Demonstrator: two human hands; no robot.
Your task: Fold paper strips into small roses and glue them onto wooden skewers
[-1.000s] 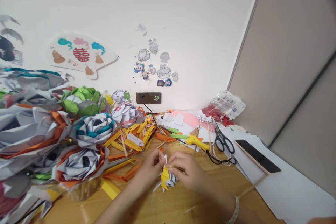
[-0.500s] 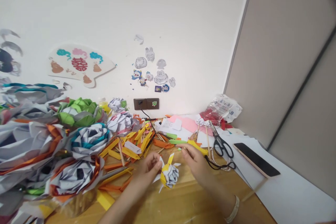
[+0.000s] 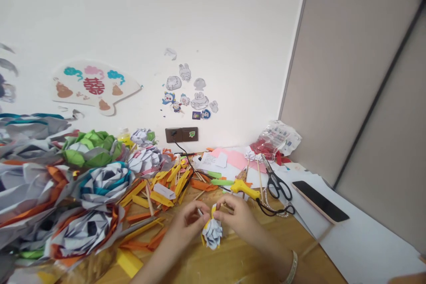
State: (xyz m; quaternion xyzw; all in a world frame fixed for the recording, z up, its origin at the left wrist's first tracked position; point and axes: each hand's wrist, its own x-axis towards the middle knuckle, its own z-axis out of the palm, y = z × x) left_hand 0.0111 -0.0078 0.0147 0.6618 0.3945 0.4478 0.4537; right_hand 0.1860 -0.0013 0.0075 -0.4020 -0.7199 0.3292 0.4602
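A small white paper flower with yellow strips hangs low between my two hands, over the wooden table. My left hand pinches it from the left, fingers closed at its yellow edge. From the right, my right hand has thumb and fingertips closed on an upright yellow-and-white paper petal at the flower's top. Fingers partly hide where the petals join. Just beyond my right hand lies a yellow glue gun with a black cord.
Large paper flowers crowd the left side, beside a heap of yellow and orange folded strips. Black-handled scissors, a phone and white paper sheets lie at the right. A power socket is on the wall behind.
My right hand has come back from near the glue gun to the flower and taken hold of a petal. The flower has tilted, its white face turning down toward me.
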